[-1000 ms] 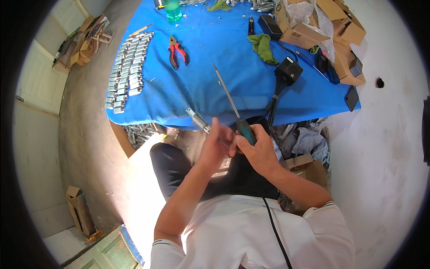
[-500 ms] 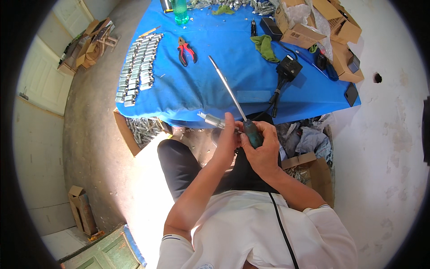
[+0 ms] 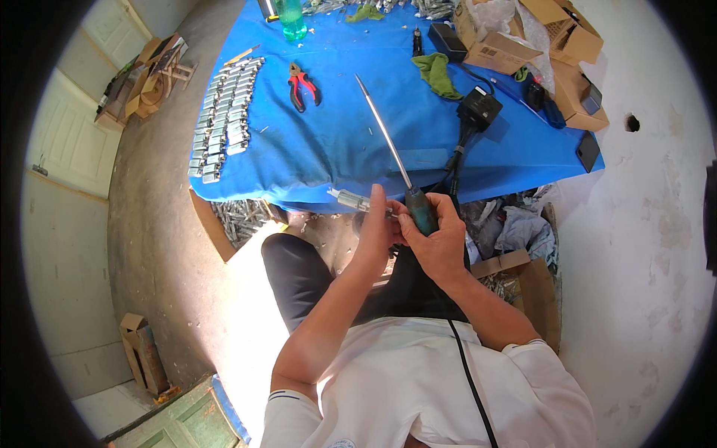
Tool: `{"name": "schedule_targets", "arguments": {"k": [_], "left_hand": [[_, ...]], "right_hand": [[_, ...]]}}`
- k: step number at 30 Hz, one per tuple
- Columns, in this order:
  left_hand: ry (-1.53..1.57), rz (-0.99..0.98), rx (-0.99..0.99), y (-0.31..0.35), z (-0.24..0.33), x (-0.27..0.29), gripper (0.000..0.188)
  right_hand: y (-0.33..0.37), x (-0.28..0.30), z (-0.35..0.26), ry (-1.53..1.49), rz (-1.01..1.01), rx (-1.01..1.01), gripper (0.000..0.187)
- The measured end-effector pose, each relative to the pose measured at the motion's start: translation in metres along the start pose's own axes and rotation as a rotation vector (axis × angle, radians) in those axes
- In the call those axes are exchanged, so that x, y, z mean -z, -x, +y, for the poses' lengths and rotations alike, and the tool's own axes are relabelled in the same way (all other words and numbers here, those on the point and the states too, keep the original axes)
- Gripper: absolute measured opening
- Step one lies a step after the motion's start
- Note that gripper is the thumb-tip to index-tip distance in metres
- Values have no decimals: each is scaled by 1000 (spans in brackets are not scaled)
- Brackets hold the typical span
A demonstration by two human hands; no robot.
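We grip a metal part [image 3: 349, 199] in our left hand [image 3: 378, 230] and a screwdriver [image 3: 393, 153] in our right hand [image 3: 441, 243], by the blue table [image 3: 328, 142]; below, a carton [image 3: 207, 222] holds metal pieces [image 3: 237, 221]; on top, an open box [image 3: 502, 57] holds clear plastic [image 3: 496, 18]

Green bottle [image 3: 293, 25], green cloth [image 3: 436, 75], cardboard box [image 3: 497, 55] on blue tablecloth [image 3: 321, 142]
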State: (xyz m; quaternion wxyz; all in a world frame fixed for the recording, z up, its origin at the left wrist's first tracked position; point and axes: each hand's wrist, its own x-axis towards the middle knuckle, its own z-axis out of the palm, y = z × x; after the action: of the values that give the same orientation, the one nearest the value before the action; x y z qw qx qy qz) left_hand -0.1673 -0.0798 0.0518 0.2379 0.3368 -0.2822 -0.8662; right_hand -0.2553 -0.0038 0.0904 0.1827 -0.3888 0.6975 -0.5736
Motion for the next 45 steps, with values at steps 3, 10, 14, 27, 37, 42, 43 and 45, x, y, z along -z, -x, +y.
{"name": "schedule_targets", "arguments": {"k": [3,10,14,27,37,42,43,45], "left_hand": [[4,-16,2,-1,0,0,59],[-33,-173,-16,4,11,-2,51],[82,-162,-10,10,23,-2,48],[29,-305,-42,3,12,12,58],[107,-203,-60,-3,17,11,75],[141,-114,-142,-4,12,12,67],[161,-105,-173,-4,11,11,65],[181,-106,-216,-3,10,10,60]], "right_hand": [[-5,2,-1,62,-31,18,29],[-33,15,17,-89,-118,58,27],[-48,25,19,-134,-247,5,26],[-62,20,18,-454,-263,-167,25],[-64,16,17,-482,-188,-131,26],[-58,13,16,-478,-186,-136,22],[-57,11,16,-487,-179,-146,22],[-55,9,16,-482,-150,-155,21]]}}
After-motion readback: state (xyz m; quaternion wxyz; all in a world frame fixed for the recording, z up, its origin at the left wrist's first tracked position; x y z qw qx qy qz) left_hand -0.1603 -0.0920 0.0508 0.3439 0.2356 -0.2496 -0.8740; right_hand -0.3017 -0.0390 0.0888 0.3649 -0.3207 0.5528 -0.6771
